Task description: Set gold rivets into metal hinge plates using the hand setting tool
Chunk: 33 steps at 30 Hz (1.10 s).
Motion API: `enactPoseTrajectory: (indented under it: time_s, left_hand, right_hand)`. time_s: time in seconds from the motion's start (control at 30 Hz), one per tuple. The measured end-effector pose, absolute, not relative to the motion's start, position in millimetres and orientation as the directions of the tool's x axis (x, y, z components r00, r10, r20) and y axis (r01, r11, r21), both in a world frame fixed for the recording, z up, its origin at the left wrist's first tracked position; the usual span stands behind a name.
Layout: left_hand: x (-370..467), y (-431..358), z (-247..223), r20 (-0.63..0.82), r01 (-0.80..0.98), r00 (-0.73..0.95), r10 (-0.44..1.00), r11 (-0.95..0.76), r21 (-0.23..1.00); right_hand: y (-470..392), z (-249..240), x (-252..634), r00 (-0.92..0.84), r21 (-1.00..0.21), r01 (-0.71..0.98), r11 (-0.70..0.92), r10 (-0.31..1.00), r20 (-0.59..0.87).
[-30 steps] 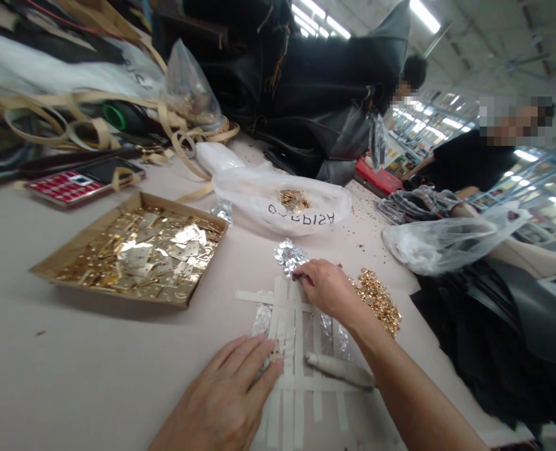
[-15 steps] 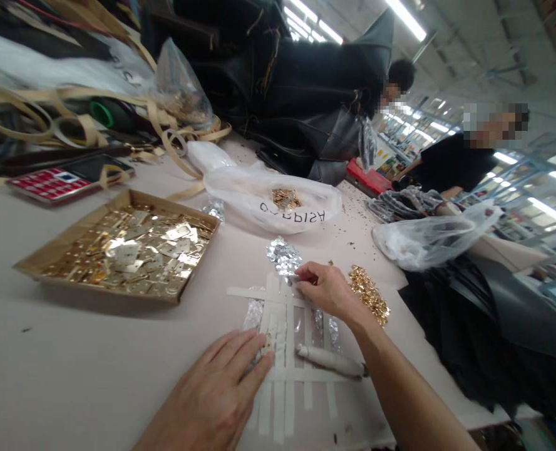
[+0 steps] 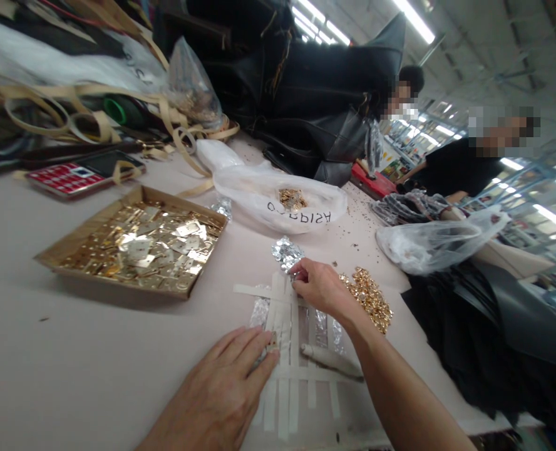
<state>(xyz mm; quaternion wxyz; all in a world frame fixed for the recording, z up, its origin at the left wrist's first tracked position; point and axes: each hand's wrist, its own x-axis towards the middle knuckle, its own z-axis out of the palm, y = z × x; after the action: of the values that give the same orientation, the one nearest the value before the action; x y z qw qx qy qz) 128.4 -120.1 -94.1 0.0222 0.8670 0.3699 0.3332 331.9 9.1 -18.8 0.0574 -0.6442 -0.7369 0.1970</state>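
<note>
My left hand [image 3: 224,382] rests low over the taped patch of table, its fingers closed round a small gold metal plate [image 3: 273,341] that shows at the fingertips. My right hand [image 3: 319,285] reaches to the near edge of a pile of small flat silver pieces [image 3: 286,252]. Its thumb and fingers are pinched together there; what lies between them is hidden. Right of that hand is a heap of small gold metal pieces [image 3: 369,300]. A slim tool wrapped in pale material [image 3: 327,358] lies on the tape strips [image 3: 282,401], partly behind my right forearm.
A cardboard tray [image 3: 113,285] of gold plates stands left. Behind the silver pile lies a white plastic bag [image 3: 240,185] with gold parts. Black leather pieces [image 3: 456,332] and a clear bag [image 3: 428,244] are at right. A person in black [image 3: 461,166] is beyond the table.
The view has shifted slightly. My right hand has moved a little closer to the silver pile, its fingers drawn together. My left hand stays on the gold plate.
</note>
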Motion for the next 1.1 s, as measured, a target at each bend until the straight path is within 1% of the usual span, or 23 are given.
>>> enactPoseTrajectory:
  time_s: [0.13,0.17,0.2,0.27,0.33,0.37,0.4,0.5,0.63,0.77,0.9,1.1]
  left_hand:
    - [130.7,-122.4,-92.9,0.568,0.635,0.460,0.682,-0.700,0.326]
    - [131.1,-122.6,-91.8,0.567,0.637,0.452,0.688,-0.695,0.335]
    - [131.3,-122.7,-90.4,0.562,0.636,0.450,0.694,-0.691,0.344]
    - [131.3,-122.6,-87.3,0.543,0.631,0.463,0.701,-0.690,0.353]
    - [131.2,-122.7,-84.4,0.516,0.629,0.481,0.709,-0.689,0.360]
    - [131.2,-122.9,-83.2,0.499,0.629,0.489,0.715,-0.686,0.366]
    - [131.1,-123.2,-82.3,0.481,0.629,0.498,0.721,-0.683,0.372]
    - [130.7,-124.3,-81.0,0.444,0.617,0.531,0.722,-0.688,0.381]
    - [129.8,-125.0,-82.0,0.430,0.607,0.553,0.714,-0.698,0.379]
    - [129.7,-125.0,-85.8,0.416,0.612,0.566,0.712,-0.701,0.367]
    - [130.3,-125.4,-88.3,0.420,0.627,0.561,0.714,-0.697,0.347]
    - [129.2,-124.9,-86.1,0.418,0.619,0.564,0.712,-0.700,0.356]
  right_hand:
    - [6.6,-24.2,336.1,-0.169,-0.429,0.898,0.100,0.978,-0.125]
    - [5.7,-26.1,338.4,-0.170,-0.462,0.882,0.098,0.978,-0.118]
    - [4.4,-27.8,340.7,-0.173,-0.522,0.848,0.087,0.978,-0.117]
    - [0.0,-30.3,344.9,-0.192,-0.703,0.710,0.039,0.972,-0.139]
    - [-8.2,-30.8,346.9,-0.232,-0.857,0.515,-0.030,0.957,-0.173]
    - [-13.7,-30.5,346.6,-0.258,-0.896,0.440,-0.058,0.948,-0.188]
    - [-19.9,-29.9,345.6,-0.289,-0.913,0.401,-0.074,0.936,-0.202]
    - [-39.3,-27.3,338.7,-0.394,-0.922,0.379,-0.075,0.889,-0.234]
    - [-54.7,-22.8,327.9,-0.486,-0.879,0.476,-0.016,0.828,-0.278]
    - [-55.3,-18.7,323.0,-0.517,-0.814,0.577,0.072,0.804,-0.294]
    - [-51.3,-17.7,322.4,-0.547,-0.790,0.603,0.113,0.779,-0.307]
    - [-41.4,-15.7,320.9,-0.589,-0.752,0.643,0.147,0.723,-0.362]
